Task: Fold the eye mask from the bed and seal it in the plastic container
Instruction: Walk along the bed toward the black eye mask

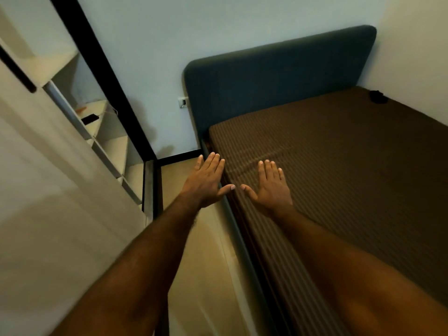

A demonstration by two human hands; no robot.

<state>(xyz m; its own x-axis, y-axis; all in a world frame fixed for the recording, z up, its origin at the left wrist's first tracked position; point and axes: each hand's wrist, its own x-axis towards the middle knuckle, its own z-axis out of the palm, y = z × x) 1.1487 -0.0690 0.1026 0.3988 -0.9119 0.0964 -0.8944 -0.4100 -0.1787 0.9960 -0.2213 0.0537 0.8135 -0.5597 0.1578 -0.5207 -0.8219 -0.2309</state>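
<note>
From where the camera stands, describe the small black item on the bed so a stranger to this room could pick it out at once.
Find the bed's dark teal padded headboard and follow it to its right end, beside the pale wall. There, in the far corner of the brown striped bedsheet, lies a small black item, probably the eye mask. Nothing else lies on the sheet.

Left hand [207,179] and right hand [270,184], fingers straight, thumbs nearly meeting, above the bed [339,166] edge; small dark object [377,97] lies well beyond the right hand, near the headboard [278,76].
</note>
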